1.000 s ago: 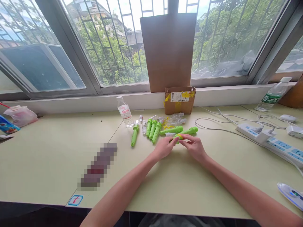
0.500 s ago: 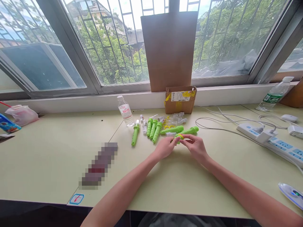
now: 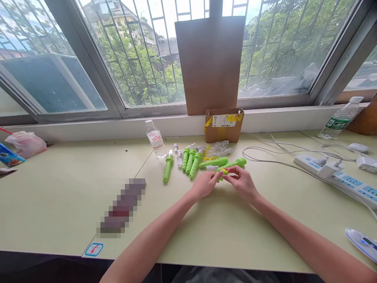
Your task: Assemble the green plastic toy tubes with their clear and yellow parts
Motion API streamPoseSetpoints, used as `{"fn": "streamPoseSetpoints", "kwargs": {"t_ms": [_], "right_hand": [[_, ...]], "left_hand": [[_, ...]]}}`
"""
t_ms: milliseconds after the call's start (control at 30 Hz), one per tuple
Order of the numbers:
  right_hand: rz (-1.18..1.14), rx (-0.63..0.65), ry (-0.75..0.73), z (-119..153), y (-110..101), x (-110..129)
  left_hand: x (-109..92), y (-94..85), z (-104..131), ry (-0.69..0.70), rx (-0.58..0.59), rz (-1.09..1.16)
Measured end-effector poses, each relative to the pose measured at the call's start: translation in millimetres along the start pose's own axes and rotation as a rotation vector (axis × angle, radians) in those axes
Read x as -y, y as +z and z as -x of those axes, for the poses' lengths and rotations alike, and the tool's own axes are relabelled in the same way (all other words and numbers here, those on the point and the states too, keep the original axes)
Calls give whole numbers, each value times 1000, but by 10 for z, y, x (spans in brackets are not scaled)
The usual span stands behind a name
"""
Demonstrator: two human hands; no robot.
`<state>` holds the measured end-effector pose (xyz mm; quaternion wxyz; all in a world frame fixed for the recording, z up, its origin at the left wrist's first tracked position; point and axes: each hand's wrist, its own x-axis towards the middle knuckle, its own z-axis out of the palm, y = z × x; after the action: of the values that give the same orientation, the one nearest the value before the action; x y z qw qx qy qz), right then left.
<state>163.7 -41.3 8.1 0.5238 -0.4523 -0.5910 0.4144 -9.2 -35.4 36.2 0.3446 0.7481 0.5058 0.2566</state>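
Observation:
My left hand (image 3: 204, 184) is closed around a green plastic tube (image 3: 220, 179), most of it hidden by the fingers. At the tube's end, my right hand (image 3: 243, 184) pinches a yellow ring (image 3: 224, 171) between thumb and fingertips. Whether the ring sits fully around the tube I cannot tell. Just beyond the hands lie two green tubes, one (image 3: 213, 162) to the left and another (image 3: 239, 162) to the right. Several more green tubes (image 3: 194, 167) lie further left, among small clear plastic bottles (image 3: 179, 158) and loose yellow rings (image 3: 209, 158).
A water bottle (image 3: 156, 140) stands behind the parts, left of a small cardboard box (image 3: 223, 131). On the right are a power strip (image 3: 344, 179), white cables (image 3: 265, 159) and a second bottle (image 3: 338, 121). A blurred-out dark object (image 3: 122, 208) lies on the left.
Both hands stay at the same spot, with only a slight shift of the fingers at the yellow ring. The whole view has moved a little.

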Motion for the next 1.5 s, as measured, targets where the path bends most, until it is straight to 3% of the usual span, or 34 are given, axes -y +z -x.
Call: {"fn": "streamPoseSetpoints", "kwargs": {"t_ms": [300, 767, 1033, 1500], "right_hand": [[-1, 54, -83, -21, -26, -15], [49, 45, -156, -24, -23, 0], [-37, 103, -126, -18, 6, 13], [-119, 90, -105, -11, 17, -9]], "left_hand": [[19, 2, -18, 15, 21, 10], [-49, -55, 3, -155, 191, 327], [-56, -65, -9, -235, 230, 432], [-55, -90, -10, -238, 251, 453]]}}
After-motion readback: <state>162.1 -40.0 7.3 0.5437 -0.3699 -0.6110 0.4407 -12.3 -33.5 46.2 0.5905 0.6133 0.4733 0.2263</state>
